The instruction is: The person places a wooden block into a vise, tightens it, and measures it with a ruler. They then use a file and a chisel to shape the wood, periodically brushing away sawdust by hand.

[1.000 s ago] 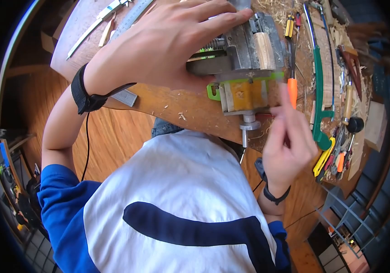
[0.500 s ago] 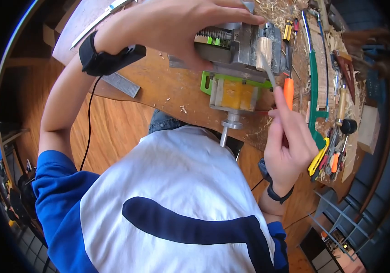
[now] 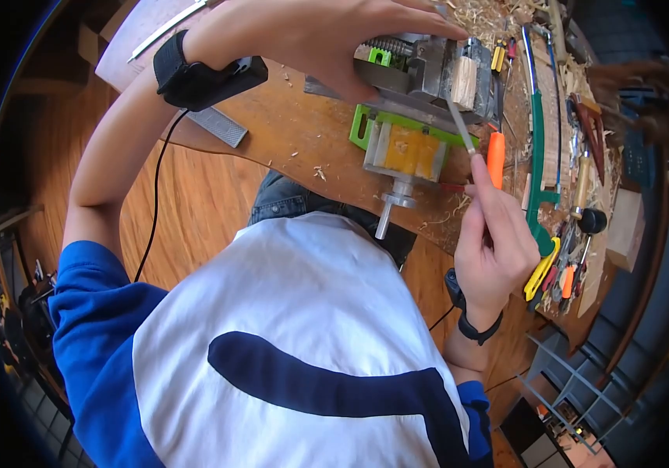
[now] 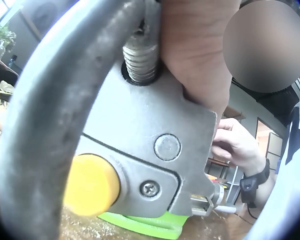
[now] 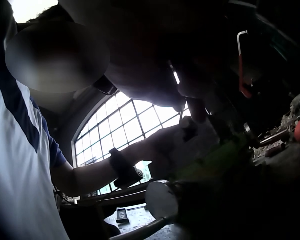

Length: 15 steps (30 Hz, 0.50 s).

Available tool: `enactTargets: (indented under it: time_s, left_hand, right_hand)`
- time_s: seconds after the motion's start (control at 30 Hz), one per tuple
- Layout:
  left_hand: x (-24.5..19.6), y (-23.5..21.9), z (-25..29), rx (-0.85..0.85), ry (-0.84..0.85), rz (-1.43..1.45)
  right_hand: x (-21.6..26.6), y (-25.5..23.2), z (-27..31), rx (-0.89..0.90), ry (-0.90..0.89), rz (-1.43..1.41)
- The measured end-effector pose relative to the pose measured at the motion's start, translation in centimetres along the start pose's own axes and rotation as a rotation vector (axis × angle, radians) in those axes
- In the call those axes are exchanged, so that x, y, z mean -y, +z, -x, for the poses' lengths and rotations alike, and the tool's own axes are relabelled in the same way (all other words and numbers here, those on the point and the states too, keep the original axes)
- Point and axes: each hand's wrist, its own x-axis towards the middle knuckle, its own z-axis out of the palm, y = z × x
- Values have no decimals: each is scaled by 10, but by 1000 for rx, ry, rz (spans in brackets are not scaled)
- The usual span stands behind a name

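Observation:
A grey metal vise (image 3: 428, 70) on a green base (image 3: 362, 125) clamps a short pale wood piece (image 3: 465, 82). Spread over the vise, my left hand (image 3: 303, 39) rests with its index finger stretched toward the wood and its thumb down the near side. My right hand (image 3: 498, 234) pinches a slim grey metal file (image 3: 461, 125), index finger laid along it. The file's tip reaches the near end of the wood. In the left wrist view, the vise body (image 4: 140, 120) fills the middle, with my right hand (image 4: 235, 145) behind. The right wrist view is very dark.
An orange-handled tool (image 3: 496, 160) lies right beside the vise. Farther right are a green-framed saw (image 3: 537, 156), a yellow cutter (image 3: 542, 265) and wood shavings. A textured metal bar (image 3: 221, 127) lies near the bench's front edge. The vise's crank (image 3: 385, 218) juts past that edge.
The file, blurred a second ago, now shows clearly against the wood's near end. My left hand's index finger has shifted right in view. The head view has moved slightly.

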Motion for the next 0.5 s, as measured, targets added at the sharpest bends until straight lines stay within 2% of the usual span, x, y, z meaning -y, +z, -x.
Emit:
enactTargets:
  time_s: [0.03,0.17,0.2,0.3,0.43,0.5]
  left_hand:
    - [0,0,0,-7,13,-23]
    - [0,2,3,-16,2,-36]
    - [0,2,2,-9,-3,-20]
    - [-3,4,3,2,-58,0]
    - [-7,28,7,-258,-75,-134]
    - [-5,38,7,-367,-30,-249]
  right_hand:
    - [-1,1,1,57,0,-6]
    - [5,1,6,-128,20,-13]
    - [5,-2,6,-107,-9,-10]
    - [8,-2,0,-136,126,30]
    - [-2,1,-16,-119,433,-136]
    - [-8,9,-22,-105,393,-268]
